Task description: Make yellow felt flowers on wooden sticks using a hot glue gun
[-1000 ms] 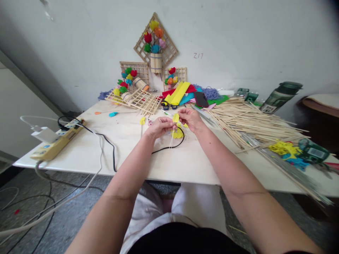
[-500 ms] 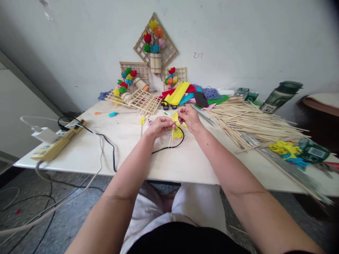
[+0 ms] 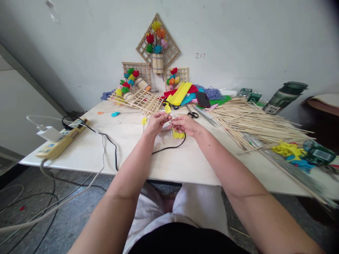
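Note:
My left hand [image 3: 159, 121] is closed in a pinch at the base of a yellow petal [image 3: 167, 108], which stands up above the fingertips. Thin white string [image 3: 171, 131] hangs down from the pinch. Just to the right, my right hand [image 3: 186, 125] is closed too, its fingertips pinching the string close below the petal. Under the hands lie several loose yellow petals [image 3: 178, 135], partly covered by the fingers. Another yellow petal piece on a stem [image 3: 144, 121] rests left of my left hand.
A black cable [image 3: 172, 147] curves across the table before me. Black-handled scissors [image 3: 193, 114] lie beyond my right hand, near a phone [image 3: 202, 100]. Wooden sticks [image 3: 246, 120] are heaped at right; a power strip [image 3: 63, 137] sits at left. Lattice panels with flowers [image 3: 158, 42] stand behind.
My right hand has dropped from beside the petal to the string below it. The petal now stands higher and farther left in my left hand. Scissors have come into sight behind my right hand.

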